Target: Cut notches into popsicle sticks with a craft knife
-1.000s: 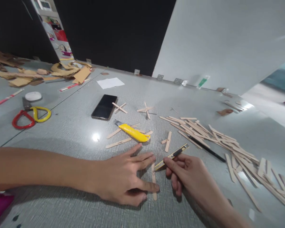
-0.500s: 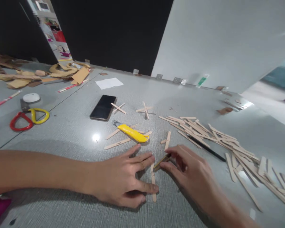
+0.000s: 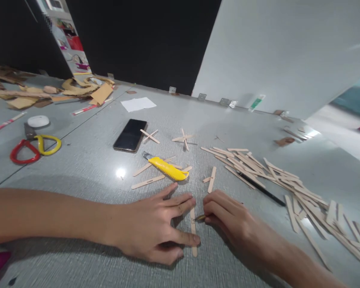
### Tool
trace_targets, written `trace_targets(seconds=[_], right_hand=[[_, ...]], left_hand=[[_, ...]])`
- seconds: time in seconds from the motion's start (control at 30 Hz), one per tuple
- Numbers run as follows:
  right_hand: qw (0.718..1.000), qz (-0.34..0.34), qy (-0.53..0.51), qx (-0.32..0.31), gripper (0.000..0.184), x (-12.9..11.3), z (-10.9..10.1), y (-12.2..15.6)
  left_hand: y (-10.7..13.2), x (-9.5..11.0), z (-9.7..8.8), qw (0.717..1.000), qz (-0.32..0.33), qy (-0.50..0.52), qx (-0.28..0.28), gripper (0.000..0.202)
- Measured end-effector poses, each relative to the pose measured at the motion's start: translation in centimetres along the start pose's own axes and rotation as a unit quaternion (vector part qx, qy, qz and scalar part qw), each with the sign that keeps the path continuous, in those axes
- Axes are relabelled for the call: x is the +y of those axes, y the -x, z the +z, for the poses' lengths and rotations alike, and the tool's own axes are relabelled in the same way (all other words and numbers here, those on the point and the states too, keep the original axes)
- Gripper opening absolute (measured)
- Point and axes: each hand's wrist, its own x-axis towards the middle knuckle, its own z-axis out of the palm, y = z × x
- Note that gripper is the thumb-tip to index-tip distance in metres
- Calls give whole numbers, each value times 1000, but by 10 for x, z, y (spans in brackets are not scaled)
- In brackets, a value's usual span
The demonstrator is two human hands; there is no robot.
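Note:
My left hand (image 3: pixel 159 228) lies flat with fingers spread, its fingertips pressing a popsicle stick (image 3: pixel 193 228) against the table. Small dark marks show near the middle of that stick. My right hand (image 3: pixel 228 216) is closed round a thin gold-coloured tool (image 3: pixel 200 218), mostly hidden by the fingers, with its tip at those marks. Just beyond my right hand, one popsicle stick (image 3: pixel 211 180) has a shorter piece through it. A yellow utility knife (image 3: pixel 168 169), blade out, rests across several sticks (image 3: pixel 148 182) beyond my left hand.
A loose pile of popsicle sticks (image 3: pixel 267 172) with a black pen (image 3: pixel 264 190) spreads on the right. Crossed sticks (image 3: pixel 184 139) stand farther back, near a phone (image 3: pixel 130 135). Scissors (image 3: pixel 36 150), a white mouse (image 3: pixel 38 121) and cardboard scraps (image 3: pixel 78 90) are at left.
My right hand has turned and closed more tightly round the gold-coloured tool, which now shows only its tip at the stick's marks. My left hand has stayed put.

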Motion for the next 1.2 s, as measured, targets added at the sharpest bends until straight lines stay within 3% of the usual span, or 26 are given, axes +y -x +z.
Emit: trace_targets(seconds=[0.17, 0.3, 0.47, 0.57, 0.73, 0.97, 1.2], right_hand=[[999, -33, 22, 11, 15, 3, 2, 8], [997, 45, 18, 63, 5, -6, 2, 12], [999, 33, -8, 4, 27, -16, 12, 13], [999, 12, 32, 0, 27, -19, 19, 14], [999, 30, 14, 11, 31, -23, 20, 11], [999, 44, 25, -9, 23, -24, 21, 1], [992, -28, 117, -40, 29, -19, 30, 6]], left_hand=[[1, -1, 2, 1000, -2, 6, -2, 38], [2, -2, 3, 1000, -6, 9, -8, 40], [3, -2, 3, 1000, -9, 19, -20, 39], [3, -2, 4, 999, -15, 31, -17, 39], [3, -1, 5, 999, -17, 32, -16, 40], [3, -2, 5, 1000, -9, 17, -7, 38], [0, 1, 1, 1000, -12, 7, -14, 38]])
